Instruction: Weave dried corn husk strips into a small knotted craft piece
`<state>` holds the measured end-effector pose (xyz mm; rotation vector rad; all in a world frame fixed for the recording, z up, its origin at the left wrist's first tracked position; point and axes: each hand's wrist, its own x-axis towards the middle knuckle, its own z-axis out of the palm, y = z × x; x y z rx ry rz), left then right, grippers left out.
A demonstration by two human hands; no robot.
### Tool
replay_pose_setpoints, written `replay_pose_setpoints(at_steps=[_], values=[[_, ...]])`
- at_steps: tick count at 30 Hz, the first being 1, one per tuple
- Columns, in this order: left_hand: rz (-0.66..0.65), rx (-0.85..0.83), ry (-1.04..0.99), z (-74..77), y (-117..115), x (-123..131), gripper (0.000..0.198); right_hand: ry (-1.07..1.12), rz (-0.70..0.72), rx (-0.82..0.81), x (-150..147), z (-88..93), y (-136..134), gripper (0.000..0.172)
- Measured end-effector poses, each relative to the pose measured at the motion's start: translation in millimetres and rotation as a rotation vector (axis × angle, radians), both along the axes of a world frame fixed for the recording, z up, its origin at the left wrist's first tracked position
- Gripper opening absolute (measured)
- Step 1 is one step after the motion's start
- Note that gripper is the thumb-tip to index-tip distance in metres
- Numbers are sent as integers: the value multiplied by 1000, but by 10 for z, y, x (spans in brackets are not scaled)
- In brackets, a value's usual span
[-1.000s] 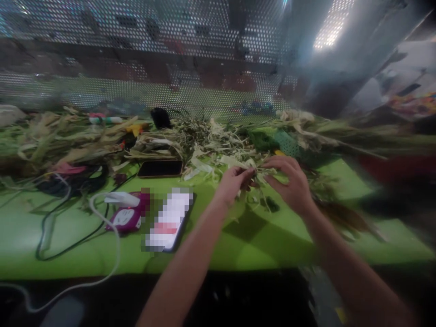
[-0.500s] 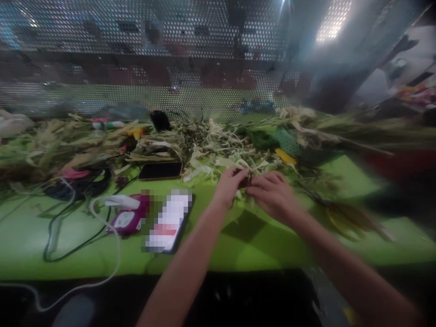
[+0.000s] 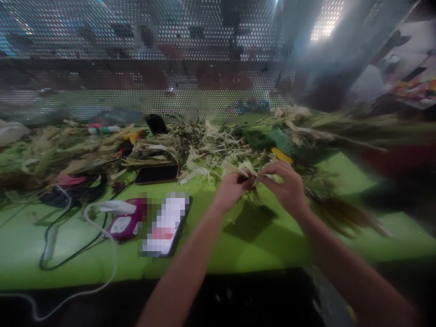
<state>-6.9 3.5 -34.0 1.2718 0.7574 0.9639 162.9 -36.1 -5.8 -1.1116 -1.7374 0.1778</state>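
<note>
Pale, leafy husk strips (image 3: 232, 167) rise from between the closed fingers of my left hand (image 3: 233, 190), held just above the green tabletop. My right hand (image 3: 288, 185) pinches at the same bunch from the right, thumb and fingertips together near the left fingertips. Thin green ends dangle below both hands. Exactly where the strips cross is hidden by my fingers. Behind them lies a heap of dry husk shreds (image 3: 214, 141).
A dark phone (image 3: 156, 174) and a lit phone (image 3: 165, 227) lie left of my hands, beside a purple tissue pack (image 3: 126, 222) and cables. Scissors with yellowish handles (image 3: 344, 215), blurred, lie at the right. A perforated metal panel (image 3: 136, 100) stands behind.
My right hand has moved a little right and up, its fingers now pinching at the bunch. More of the pale strip shows above my left hand. The view has shifted slightly.
</note>
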Motion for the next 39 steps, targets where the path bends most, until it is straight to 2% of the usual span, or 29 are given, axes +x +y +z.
replay_pose_setpoints(at_steps=[6,11,16,19,21,26,31,35,39], values=[[-27,-80,-82,50,-54,17,19,274,-26,-306,26,-96,75,16],[42,-71,-30,57,-96,33,27,347,-49,-367,-38,-89,51,17],[178,-27,44,-38,-54,57,28,376,-3,-435,-40,-89,44,18],[249,-28,64,-96,4,32,25,382,67,-497,-3,-97,47,34],[274,-23,92,-107,28,7,24,333,74,-462,13,-96,34,38],[297,72,284,-33,4,-12,25,197,83,-282,-18,-61,-50,17],[315,232,494,31,-66,18,15,209,97,-264,-46,-7,-94,11],[206,349,583,30,-89,35,16,184,58,-254,-39,3,-86,8],[70,413,555,43,-93,52,25,188,52,-288,-24,-23,-60,10]])
